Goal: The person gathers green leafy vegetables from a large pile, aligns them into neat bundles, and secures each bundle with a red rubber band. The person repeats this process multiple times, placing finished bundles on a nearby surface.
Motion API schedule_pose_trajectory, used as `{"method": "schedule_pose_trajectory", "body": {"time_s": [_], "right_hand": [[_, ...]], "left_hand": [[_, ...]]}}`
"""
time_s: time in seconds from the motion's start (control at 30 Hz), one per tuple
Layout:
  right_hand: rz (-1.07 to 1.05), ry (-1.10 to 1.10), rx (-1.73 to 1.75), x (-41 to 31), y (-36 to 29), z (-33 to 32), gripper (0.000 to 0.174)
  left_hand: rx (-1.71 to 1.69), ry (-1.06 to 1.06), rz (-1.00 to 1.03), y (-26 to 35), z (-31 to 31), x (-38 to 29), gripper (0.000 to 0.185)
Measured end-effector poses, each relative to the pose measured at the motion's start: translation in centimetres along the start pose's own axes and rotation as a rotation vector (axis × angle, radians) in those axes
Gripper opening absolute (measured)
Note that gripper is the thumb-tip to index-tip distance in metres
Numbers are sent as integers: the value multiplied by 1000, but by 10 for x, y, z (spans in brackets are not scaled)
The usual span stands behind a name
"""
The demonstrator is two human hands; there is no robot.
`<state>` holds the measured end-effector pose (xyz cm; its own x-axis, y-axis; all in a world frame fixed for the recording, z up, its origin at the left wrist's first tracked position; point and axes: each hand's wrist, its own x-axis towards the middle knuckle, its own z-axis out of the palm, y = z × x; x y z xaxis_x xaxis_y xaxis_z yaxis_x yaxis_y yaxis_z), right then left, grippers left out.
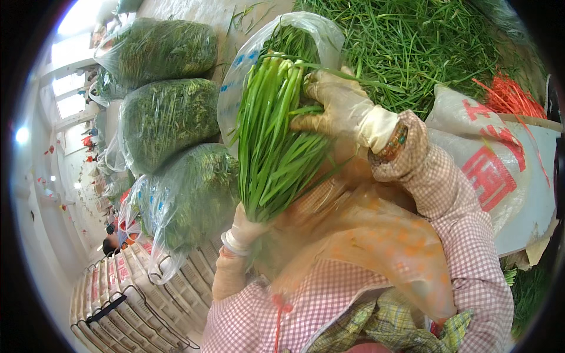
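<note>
A thick bunch of garlic chives (273, 132) is held before my chest, its pale cut ends at the top and its leaves fanning down. My left hand (249, 229), in a thin pale glove, grips the bunch near its lower end, and the leaves hide most of the fingers. Against the bunch's right side is my right hand (337, 103), in a stained glove, fingers spread at the leaves. A long loose leaf runs past its fingertips; whether they hold anything is unclear. Just beyond, a clear plastic bag (333, 35) has more chives inside.
Filled clear bags of greens (172, 123) lie in a row at left. Loose chives (415, 48) cover the far right. Red plastic string (514, 97) lies by a white woven sack (472, 132). Plastic crates (145, 295) stand lower left. An orange-patterned plastic apron (379, 242) covers my front.
</note>
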<state>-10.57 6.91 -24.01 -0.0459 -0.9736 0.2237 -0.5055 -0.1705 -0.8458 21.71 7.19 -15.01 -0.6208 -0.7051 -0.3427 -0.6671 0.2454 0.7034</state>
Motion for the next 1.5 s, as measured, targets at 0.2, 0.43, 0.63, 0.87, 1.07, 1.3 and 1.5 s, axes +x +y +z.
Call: {"method": "schedule_pose_trajectory", "body": {"time_s": [0.2, 0.43, 0.63, 0.87, 1.07, 1.3, 1.5], "right_hand": [[349, 164, -189, 19, 21, -46, 17], [491, 456, 449, -33, 81, -105, 21], [626, 806, 1142, -36, 26, -150, 32], [328, -226, -91, -60, 1, -38, 51], [66, 171, -432, -39, 16, -14, 20], [729, 514, 558, -41, 64, -102, 39], [345, -143, 494, -17, 58, -10, 66]], "left_hand": [[221, -54, 97, -5, 3, 1, 34], [97, -21, 100, -12, 5, 4, 34], [211, -5, 191, -16, 5, 3, 38], [501, -92, 345, -14, 4, 7, 34], [175, -62, 154, -11, 5, 7, 35], [257, -107, 214, -10, 2, 13, 33], [253, -176, 126, -10, -3, 17, 37]]}}
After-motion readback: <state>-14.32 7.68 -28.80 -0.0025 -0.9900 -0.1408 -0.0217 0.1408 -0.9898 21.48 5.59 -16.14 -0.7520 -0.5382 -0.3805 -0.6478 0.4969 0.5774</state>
